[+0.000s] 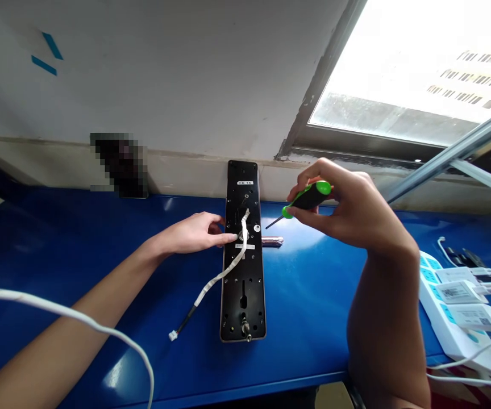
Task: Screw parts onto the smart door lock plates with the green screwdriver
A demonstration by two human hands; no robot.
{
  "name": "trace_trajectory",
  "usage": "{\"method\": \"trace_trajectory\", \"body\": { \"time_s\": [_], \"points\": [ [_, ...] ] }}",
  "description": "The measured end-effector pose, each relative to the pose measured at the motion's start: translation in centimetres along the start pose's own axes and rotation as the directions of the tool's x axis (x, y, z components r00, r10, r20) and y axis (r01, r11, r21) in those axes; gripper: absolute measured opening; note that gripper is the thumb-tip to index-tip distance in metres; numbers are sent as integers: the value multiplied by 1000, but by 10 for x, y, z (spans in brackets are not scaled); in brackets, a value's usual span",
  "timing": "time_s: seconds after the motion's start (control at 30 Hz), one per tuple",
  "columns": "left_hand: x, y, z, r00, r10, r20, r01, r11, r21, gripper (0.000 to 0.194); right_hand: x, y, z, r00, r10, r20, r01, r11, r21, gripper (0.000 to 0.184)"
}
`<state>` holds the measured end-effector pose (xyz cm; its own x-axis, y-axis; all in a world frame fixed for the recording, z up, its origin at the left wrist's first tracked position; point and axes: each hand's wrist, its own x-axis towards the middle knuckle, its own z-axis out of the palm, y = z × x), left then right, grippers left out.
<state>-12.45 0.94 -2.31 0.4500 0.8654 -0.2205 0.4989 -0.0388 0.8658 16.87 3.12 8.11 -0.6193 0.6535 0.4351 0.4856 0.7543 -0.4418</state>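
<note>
A long black door-lock panel (pixel 245 284) lies face down on the blue table (pixel 313 318), its far end against the wall. A white ribbon cable (pixel 224 272) runs from its middle off to the lower left and ends in a small plug (pixel 173 336). My left hand (pixel 194 232) rests beside the panel's left edge, fingertips pinched at the round fitting where the cable comes out. My right hand (pixel 348 207) hovers above the panel's right side, closed on a green-and-black screwdriver (pixel 303 200) whose thin tip points down-left toward the panel.
A metal lever handle (pixel 273 242) sticks out from the panel's right side. A white power strip (pixel 454 309) with several chargers and cables sits at the right edge. A white cord (pixel 79 321) crosses the lower left. A window is at the upper right.
</note>
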Motion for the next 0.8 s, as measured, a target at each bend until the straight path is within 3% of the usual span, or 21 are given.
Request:
{"method": "trace_trajectory", "body": {
  "time_s": [0.17,0.5,0.63,0.8],
  "points": [
    [0,0,0,999,-49,-15,49,998,45,56,3,8,4,985,109,133,-88,984,-155,20],
    [4,-4,3,996,-35,-87,39,998,53,56,5,3,9,988,86,130,-64,984,-166,20],
    [3,-4,1,996,-72,-55,77,992,95,59,3,-3,7,999,23,-47,-26,997,-69,29],
    [2,-3,0,997,-70,-43,74,992,98,58,1,-8,4,956,-1,-293,62,977,202,40]
  ]
}}
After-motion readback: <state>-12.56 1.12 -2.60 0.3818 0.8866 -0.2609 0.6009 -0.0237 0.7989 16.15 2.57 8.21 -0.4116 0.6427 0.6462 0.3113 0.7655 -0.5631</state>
